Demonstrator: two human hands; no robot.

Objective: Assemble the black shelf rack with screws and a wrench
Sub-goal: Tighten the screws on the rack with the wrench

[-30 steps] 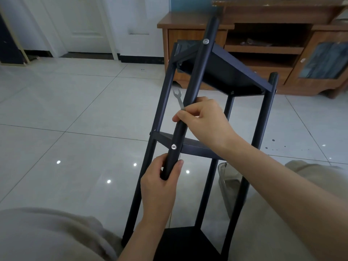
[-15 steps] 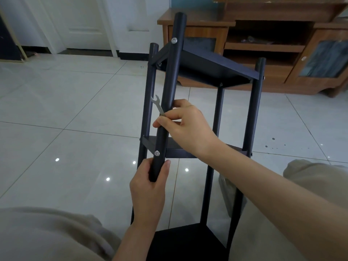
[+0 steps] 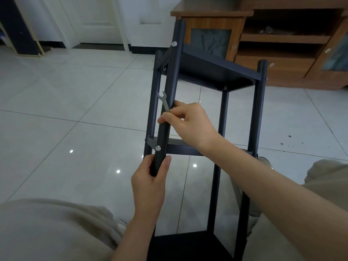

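The left hand [image 3: 148, 181] gripped the near post [image 3: 170, 85] of the black shelf rack [image 3: 211, 72] just below a silver screw [image 3: 158, 148]. At one o'clock from it, the right hand [image 3: 190, 123] pinched a small wrench [image 3: 164, 100] against the same post. The rack stood tilted over the glossy tiled floor [image 3: 75, 110], with open tiles toward nine o'clock and a wooden cabinet [image 3: 282, 72] near at one o'clock.

The wrench [image 3: 164, 99] has its lower end hidden in the right hand [image 3: 190, 125]; the bottom shelf [image 3: 188, 245] runs off the lower edge
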